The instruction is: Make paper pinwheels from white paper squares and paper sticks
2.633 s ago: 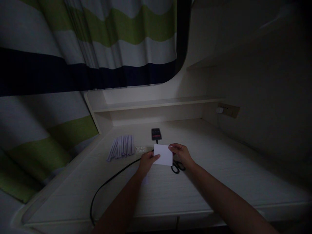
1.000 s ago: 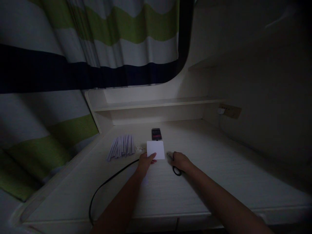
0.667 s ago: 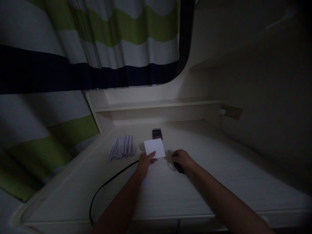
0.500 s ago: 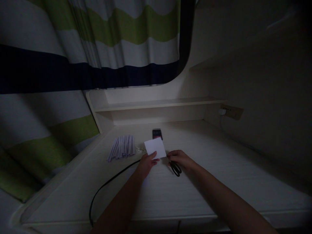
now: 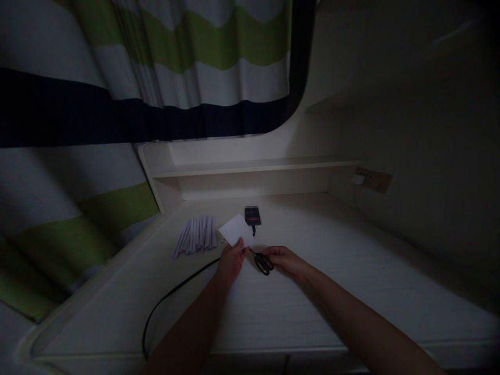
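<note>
Right, left hand (image 5: 230,262) pinches the white card (image 5: 233,229) by its near corner, right hand (image 5: 284,260) grips the scissors (image 5: 262,262) just beside it above the bench (image 5: 351,271); I'd steady the card before cutting.

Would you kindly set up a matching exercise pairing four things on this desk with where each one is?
Things:
1. white card
2. scissors
3. paper strips
4. black cable

Places:
A. lying in a row, left of the card
B. at the right hand
C. pinched in the left hand
D. trailing to the desk's front edge

Pairs: 1-C, 2-B, 3-A, 4-D
</note>
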### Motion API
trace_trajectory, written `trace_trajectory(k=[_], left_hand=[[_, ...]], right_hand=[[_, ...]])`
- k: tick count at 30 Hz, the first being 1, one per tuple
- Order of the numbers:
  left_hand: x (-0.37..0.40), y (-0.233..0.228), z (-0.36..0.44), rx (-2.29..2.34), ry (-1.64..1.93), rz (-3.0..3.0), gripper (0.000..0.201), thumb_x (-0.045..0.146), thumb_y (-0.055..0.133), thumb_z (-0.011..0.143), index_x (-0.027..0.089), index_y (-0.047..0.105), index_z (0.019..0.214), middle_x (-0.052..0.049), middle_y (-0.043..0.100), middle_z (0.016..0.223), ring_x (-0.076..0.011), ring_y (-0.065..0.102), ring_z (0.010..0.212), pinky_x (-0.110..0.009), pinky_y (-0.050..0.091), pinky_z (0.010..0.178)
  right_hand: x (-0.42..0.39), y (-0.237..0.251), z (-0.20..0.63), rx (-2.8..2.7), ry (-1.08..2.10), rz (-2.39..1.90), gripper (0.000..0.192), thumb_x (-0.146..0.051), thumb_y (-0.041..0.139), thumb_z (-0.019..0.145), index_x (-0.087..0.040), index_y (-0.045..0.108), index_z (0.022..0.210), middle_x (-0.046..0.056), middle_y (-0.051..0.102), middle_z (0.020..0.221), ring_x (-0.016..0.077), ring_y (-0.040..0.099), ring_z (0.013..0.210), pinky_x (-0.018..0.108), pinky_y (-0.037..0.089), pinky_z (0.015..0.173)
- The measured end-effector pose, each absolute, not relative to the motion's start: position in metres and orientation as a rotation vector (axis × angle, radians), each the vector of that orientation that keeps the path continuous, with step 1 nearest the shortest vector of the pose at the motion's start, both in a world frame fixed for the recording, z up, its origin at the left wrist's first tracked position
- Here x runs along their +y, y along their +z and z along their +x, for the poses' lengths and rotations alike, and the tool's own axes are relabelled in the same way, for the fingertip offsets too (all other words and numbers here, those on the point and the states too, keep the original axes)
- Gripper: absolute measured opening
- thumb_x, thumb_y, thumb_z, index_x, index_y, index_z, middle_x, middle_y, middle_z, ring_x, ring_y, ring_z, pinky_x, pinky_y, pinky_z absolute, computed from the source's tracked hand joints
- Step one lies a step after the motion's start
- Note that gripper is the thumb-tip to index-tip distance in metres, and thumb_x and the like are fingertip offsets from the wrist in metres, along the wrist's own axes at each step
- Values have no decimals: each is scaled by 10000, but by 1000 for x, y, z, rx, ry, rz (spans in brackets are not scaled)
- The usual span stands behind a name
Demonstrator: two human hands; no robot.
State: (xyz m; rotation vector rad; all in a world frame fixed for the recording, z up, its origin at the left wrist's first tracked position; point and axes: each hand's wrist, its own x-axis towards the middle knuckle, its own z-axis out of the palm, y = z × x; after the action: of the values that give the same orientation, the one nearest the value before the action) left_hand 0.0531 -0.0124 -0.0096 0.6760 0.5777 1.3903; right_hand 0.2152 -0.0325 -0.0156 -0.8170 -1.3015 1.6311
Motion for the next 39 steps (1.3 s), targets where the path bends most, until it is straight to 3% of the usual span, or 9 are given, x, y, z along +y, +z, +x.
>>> trace_trajectory(k=[7, 9, 15, 21, 26, 30, 34, 39], left_hand=[[-19, -7, 57, 577, 1368, 756, 210, 205, 677, 609, 157, 614, 803, -17, 636, 790, -91, 572, 672, -173, 441, 571], [-19, -8, 57, 582, 1364, 761, 223, 208, 679, 607, 157, 615, 815, -21, 637, 814, -94, 575, 684, -175, 447, 575], [-11, -18, 51, 913, 1413, 672, 253, 170, 703, 558, 136, 605, 789, -34, 632, 810, -96, 577, 634, -204, 466, 598], [-12, -19, 51, 987, 1340, 826, 294, 221, 709, 541, 118, 630, 806, -81, 648, 821, -113, 575, 592, -226, 451, 561], [-19, -20, 56, 973, 1148, 1104, 321, 300, 685, 562, 118, 651, 825, -94, 658, 814, -153, 586, 667, -238, 426, 562], [-21, -20, 58, 942, 1037, 1134, 317, 304, 688, 559, 103, 644, 801, -79, 645, 735, -120, 555, 582, -223, 389, 525], [-23, -15, 59, 786, 1093, 1021, 295, 344, 648, 614, 136, 623, 821, -40, 621, 733, -72, 521, 540, -192, 357, 504], [-27, -17, 62, 795, 960, 1113, 274, 330, 663, 593, 117, 623, 761, -52, 623, 711, -73, 508, 498, -198, 340, 477]], right_hand=[[-44, -10, 217, -1345, 1907, -572, 350, -172, 597, 617, -131, 522, 957, 73, 658, 744, 194, 620, 692, 387, 439, 691], [-44, -10, 216, -1352, 1935, -564, 412, -168, 629, 593, -126, 516, 987, 77, 656, 742, 198, 618, 686, 383, 449, 665], [-35, -12, 217, -1112, 1666, -853, 295, -181, 680, 547, -102, 593, 818, 16, 593, 555, 111, 536, 493, 236, 399, 467], [-27, -5, 230, -944, 1429, -882, 362, -196, 700, 537, -140, 574, 872, 18, 584, 689, 96, 521, 538, 252, 422, 544], [-25, -9, 226, -922, 1339, -939, 355, -262, 719, 542, -135, 558, 832, 16, 577, 651, 112, 521, 522, 276, 418, 545], [-24, -17, 222, -905, 1304, -966, 467, -180, 752, 459, -131, 536, 870, 26, 603, 674, 150, 555, 579, 293, 421, 576], [-23, -17, 224, -862, 1239, -928, 430, -186, 726, 488, -160, 529, 869, 29, 616, 761, 157, 571, 666, 294, 431, 648], [-23, -18, 223, -853, 1191, -910, 440, -220, 723, 497, -176, 519, 884, 26, 612, 774, 162, 565, 675, 297, 433, 646]])
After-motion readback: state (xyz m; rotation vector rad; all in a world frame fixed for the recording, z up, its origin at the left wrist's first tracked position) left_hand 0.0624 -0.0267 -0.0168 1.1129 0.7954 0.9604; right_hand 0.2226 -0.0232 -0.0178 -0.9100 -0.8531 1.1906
